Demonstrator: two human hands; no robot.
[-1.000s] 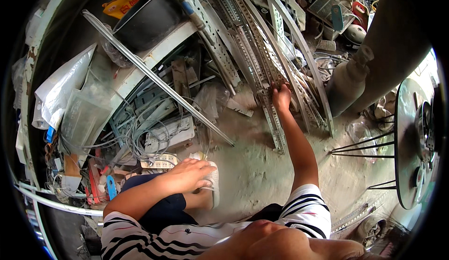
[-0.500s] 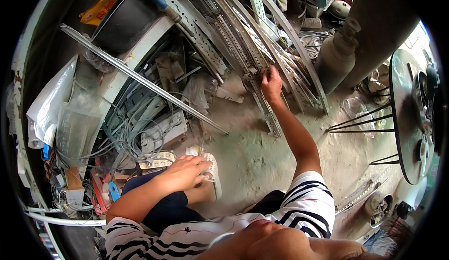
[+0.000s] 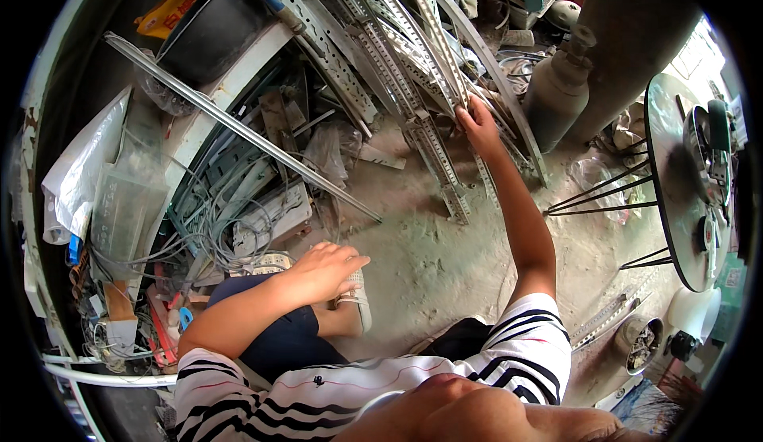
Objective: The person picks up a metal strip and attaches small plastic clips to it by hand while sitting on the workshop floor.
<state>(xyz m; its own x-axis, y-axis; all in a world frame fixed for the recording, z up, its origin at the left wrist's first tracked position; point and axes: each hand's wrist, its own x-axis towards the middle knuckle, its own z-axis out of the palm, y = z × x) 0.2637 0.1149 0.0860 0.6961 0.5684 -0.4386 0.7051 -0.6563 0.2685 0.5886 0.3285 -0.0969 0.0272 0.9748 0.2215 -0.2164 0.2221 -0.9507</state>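
My right hand reaches up and forward, fingers closed on a long perforated metal strip in a pile of slotted metal channels that lean across the floor. My left hand rests with loosely spread fingers on my knee above my white shoe and holds nothing. A long thin metal rail runs diagonally from upper left toward the floor between the hands.
A grey gas cylinder stands to the right of the channels. A round table with wire legs carries a grinder at far right. Tangled cables, plastic bags and scrap lie to the left. A tin sits lower right on the dusty floor.
My right hand has moved up along the channels and now grips a strip higher in the pile. The view has tilted. My left hand stays on my knee.
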